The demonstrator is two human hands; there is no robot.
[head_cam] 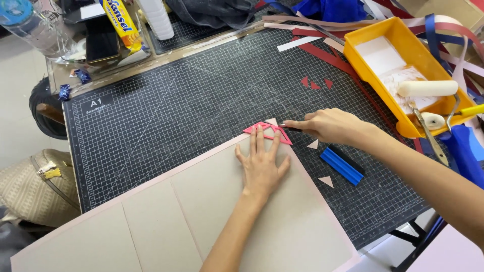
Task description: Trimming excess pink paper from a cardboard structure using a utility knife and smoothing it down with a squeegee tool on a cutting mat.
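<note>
While left hand [262,166] pins pink triangle [268,132], right hand [327,126] just beside

The scene was viewed from one head-worn camera, angled steeply down and close over the surface [151,121], forearms entering from below.

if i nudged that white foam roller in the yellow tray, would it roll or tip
The white foam roller is a cylinder lying on its side, so it would probably roll. The yellow tray walls would likely stop it. It looks light and soft.
</note>
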